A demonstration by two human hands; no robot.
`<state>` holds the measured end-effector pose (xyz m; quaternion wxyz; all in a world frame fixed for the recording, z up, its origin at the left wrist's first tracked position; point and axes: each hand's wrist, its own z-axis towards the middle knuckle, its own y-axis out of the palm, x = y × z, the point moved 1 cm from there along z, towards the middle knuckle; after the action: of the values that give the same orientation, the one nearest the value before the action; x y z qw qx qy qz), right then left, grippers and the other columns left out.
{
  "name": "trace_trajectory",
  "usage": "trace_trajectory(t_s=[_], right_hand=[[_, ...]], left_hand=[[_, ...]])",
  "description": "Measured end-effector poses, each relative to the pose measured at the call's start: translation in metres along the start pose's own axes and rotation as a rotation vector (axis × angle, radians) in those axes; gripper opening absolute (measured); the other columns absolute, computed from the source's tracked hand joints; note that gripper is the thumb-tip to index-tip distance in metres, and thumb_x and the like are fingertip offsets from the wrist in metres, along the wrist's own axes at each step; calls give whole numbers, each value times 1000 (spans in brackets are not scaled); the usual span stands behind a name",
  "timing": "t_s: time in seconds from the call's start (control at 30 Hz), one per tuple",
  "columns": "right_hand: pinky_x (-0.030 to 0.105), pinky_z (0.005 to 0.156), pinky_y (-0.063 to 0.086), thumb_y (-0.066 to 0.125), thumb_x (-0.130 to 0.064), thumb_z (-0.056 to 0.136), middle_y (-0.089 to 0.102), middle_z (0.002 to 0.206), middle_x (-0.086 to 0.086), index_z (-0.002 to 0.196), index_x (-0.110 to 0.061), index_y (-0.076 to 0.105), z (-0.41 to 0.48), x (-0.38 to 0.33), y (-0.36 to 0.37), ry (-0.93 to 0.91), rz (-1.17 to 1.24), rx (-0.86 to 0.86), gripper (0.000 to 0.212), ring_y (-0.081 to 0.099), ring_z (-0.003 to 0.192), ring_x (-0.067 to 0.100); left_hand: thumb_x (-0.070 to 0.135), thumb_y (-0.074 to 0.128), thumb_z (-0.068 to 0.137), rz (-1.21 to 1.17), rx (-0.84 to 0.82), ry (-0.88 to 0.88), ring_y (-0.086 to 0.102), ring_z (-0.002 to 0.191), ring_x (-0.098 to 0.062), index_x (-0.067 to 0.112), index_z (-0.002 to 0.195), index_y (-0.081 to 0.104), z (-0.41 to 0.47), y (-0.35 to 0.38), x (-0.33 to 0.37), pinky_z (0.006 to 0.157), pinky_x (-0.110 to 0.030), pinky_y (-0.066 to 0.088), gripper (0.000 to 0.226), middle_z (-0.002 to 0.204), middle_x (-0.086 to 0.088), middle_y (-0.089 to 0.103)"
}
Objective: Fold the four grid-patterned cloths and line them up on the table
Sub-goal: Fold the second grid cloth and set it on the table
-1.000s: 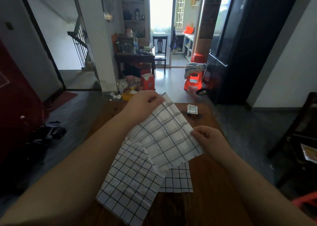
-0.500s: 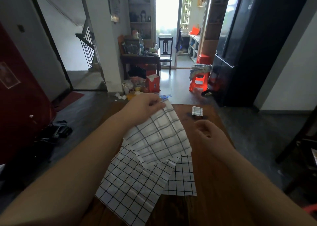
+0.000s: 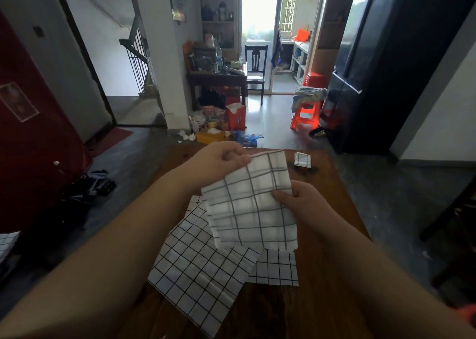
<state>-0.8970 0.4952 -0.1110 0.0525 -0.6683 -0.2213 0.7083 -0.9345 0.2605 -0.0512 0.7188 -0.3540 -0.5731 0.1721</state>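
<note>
Above the brown wooden table [image 3: 296,313], two bare hands held up a white cloth with wide grey squares [image 3: 252,210]. The left hand [image 3: 221,161] pinched the far top corner, with the thumb and fingers pressed together on the edge. The right hand [image 3: 301,199] gripped the right side of the cloth, thumb on the front and the other fingers hidden behind it. The cloth hung between both hands, a bit slanted. It was hard to tell if its low edge touched anything below.

Under it, a white cloth with small black squares [image 3: 198,269] lay flat and open on the table, turned at a slant, with one corner close to the near edge. A second small-squared white cloth [image 3: 277,269] peeked out from beneath that one on the right side. At the far end of the table sat a small white folded bundle with lines [image 3: 302,158], well apart from the hands.

Past the table, a red plastic stool [image 3: 306,114] stood on the floor beside a tall black fridge [image 3: 386,68].
</note>
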Motion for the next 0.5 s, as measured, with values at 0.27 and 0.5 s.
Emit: trace_trajectory(t_s=[0.27,0.5], right_hand=[[37,78,61,57,-23,101,78,103,4,114,-12,68,-9,30,-3,202,271,69,21,76,93,21],[26,64,59,56,-34,101,75,106,-1,118,-23,63,-10,72,14,353,204,67,21,75,87,13]], left_hand=[[49,41,102,-859,-133,-386,67,117,-32,14,133,56,-33,53,-56,97,-50,55,50,125,-14,70],[14,59,100,-855,-30,-475,73,101,-31,21,125,58,-56,100,-83,94,-56,56,26,107,-10,76]])
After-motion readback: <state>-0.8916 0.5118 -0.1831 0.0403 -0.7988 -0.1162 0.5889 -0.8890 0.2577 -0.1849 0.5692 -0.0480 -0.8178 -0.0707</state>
